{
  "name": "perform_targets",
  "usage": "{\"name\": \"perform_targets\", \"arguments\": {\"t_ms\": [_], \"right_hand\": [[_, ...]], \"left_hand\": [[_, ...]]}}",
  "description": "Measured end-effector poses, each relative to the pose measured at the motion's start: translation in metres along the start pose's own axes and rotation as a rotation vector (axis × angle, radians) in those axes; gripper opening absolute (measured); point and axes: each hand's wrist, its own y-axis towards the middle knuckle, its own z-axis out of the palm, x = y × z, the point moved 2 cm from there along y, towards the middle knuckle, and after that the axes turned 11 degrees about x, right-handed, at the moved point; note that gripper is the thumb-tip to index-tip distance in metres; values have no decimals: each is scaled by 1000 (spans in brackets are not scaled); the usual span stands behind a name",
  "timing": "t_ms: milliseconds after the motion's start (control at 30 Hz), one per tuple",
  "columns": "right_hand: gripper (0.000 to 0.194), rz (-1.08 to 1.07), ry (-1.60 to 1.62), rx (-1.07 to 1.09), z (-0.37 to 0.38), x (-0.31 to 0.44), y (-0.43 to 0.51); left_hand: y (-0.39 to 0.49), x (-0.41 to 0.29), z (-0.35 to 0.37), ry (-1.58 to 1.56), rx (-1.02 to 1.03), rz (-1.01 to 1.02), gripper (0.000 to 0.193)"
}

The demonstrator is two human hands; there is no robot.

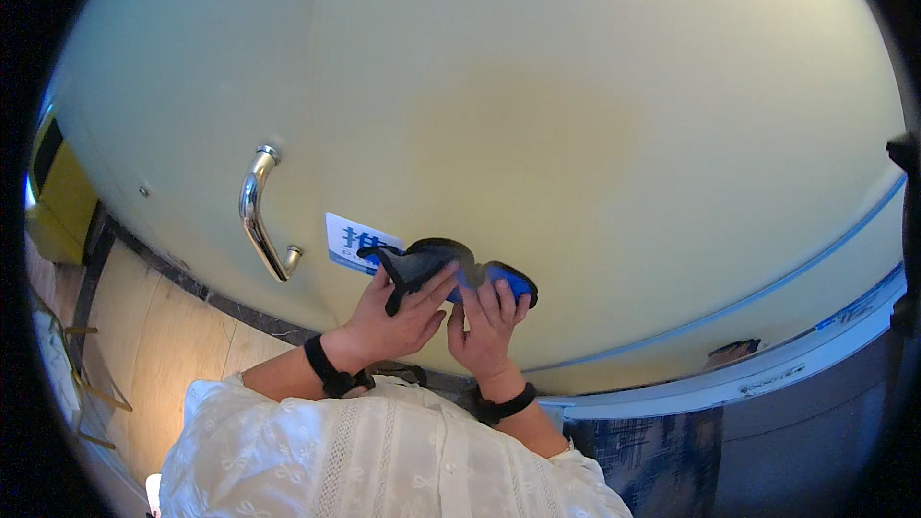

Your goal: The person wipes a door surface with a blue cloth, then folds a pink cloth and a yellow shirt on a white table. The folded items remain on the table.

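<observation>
Both of my hands hold a flexible fabric pad with black edging, a grey face and a blue face. It is bent and twisted, and its exact kind is hard to tell. My left hand grips the grey part on the left, fingers lying over it. At the right end, the fingers of my right hand press on the blue part. The pad is in front of a pale yellowish door and hides part of a white and blue sign that bears writing.
A curved chrome door handle projects from the door, left of my hands. Wooden floor shows at lower left, beside a dark stone strip. A yellow upholstered seat stands at far left. Dark carpet lies lower right.
</observation>
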Motion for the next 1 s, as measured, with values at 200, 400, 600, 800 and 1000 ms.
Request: {"name": "perform_targets", "arguments": {"t_ms": [200, 400, 600, 800, 1000], "right_hand": [[36, -10, -26, -120, -53, -45, 35], [29, 23, 4, -72, -48, -63, -4], [28, 17, 13, -35, -44, -81, -32], [31, 23, -9, -171, -90, -118, -8], [35, 48, 50, -48, -76, -130, -67]], "left_hand": [[50, -17, -9, -61, -86, 22, 49], [48, -48, 15, -123, 32, 14, 50], [56, -72, 36, -181, -15, 74, 51], [103, -100, 26, -132, -134, 98, 51], [86, -125, 60, -156, 148, 70, 56]]}}
